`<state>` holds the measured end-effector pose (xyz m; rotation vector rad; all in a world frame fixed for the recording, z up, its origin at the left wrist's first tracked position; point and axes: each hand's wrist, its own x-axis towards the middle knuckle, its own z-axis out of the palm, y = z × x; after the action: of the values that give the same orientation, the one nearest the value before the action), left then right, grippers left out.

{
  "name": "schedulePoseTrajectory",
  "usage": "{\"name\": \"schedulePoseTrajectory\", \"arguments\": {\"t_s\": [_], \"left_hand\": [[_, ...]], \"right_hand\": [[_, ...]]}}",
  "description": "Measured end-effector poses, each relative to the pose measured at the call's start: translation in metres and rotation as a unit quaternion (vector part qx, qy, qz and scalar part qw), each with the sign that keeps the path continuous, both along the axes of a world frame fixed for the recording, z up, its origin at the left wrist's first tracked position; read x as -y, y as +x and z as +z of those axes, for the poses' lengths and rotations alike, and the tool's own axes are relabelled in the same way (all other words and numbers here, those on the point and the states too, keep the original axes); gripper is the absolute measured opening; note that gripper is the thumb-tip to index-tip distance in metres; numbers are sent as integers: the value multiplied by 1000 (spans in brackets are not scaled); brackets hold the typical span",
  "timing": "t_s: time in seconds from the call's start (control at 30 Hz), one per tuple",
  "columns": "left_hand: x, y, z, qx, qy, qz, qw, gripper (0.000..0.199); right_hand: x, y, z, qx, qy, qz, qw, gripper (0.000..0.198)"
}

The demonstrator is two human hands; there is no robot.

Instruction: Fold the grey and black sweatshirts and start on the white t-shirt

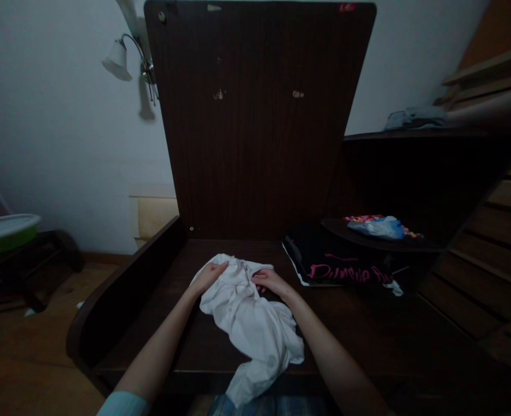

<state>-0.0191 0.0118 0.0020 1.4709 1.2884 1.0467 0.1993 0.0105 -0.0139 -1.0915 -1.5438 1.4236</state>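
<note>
A crumpled white cloth garment (255,318) lies on the dark wooden desktop (346,323), its lower end hanging over the front edge. My left hand (211,276) grips its upper left part, thumb on top and the other fingers hidden in the folds. At the upper right edge of the fabric, my right hand (269,279) pinches the cloth between thumb and fingers. The garment's exact kind cannot be made out because it is bunched up.
To the right lies a black bag with pink lettering (346,271), below a small shelf (368,240) bearing a plastic packet (380,227). A tall dark panel (255,127) rises behind the desktop. A raised side board (125,294) borders the left.
</note>
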Motion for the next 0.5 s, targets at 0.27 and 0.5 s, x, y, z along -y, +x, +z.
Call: {"name": "schedulePoseTrajectory", "arguments": {"t_s": [0.27,0.5], "left_hand": [[-3,-6,6,-162,265,105,945,43],[-5,-5,-3,-278,225,9,934,5]], "right_hand": [[-14,13,1,29,64,-241,968,26],[-6,3,-9,152,197,-192,949,71]]}}
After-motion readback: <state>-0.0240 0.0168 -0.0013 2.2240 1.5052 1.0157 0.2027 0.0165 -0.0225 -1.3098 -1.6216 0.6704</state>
